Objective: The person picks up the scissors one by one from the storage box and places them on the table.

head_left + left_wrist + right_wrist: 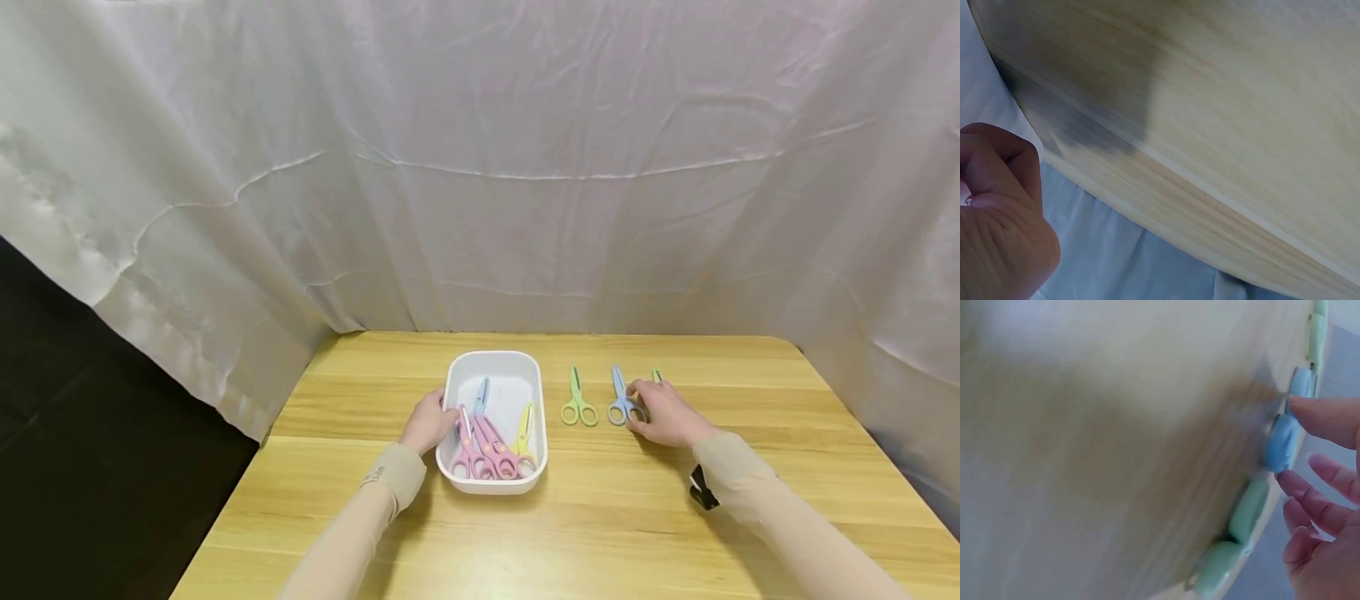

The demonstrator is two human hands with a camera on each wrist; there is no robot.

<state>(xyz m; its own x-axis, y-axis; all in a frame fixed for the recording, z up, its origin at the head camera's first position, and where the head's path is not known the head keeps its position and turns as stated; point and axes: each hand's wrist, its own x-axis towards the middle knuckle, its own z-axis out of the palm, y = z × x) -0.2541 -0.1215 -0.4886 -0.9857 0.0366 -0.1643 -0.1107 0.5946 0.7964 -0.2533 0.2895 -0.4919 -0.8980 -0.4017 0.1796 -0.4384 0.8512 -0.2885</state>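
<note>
My left hand (431, 421) grips the left wall of a white plastic tray (491, 488), thumb over the rim. Pink scissors (487, 450), blue scissors (481, 396) and yellow scissors (523, 432) lie inside it. Over on the right, my right hand (667, 417) pinches one handle ring of other blue scissors (618, 385) lying on the table. In the right wrist view, the thumb meets the blue handle (1282, 445) between its rings and the index fingertip is at its outer side. Green scissors (578, 405) lie left of these; more green scissors (656, 376) are mostly hidden behind my right hand.
The wooden table (600, 533) has its far edge against a pale hanging curtain (480, 250). Dark cloth or floor (97, 433) shows beyond the left table edge. A black item (702, 489) is at the right wrist.
</note>
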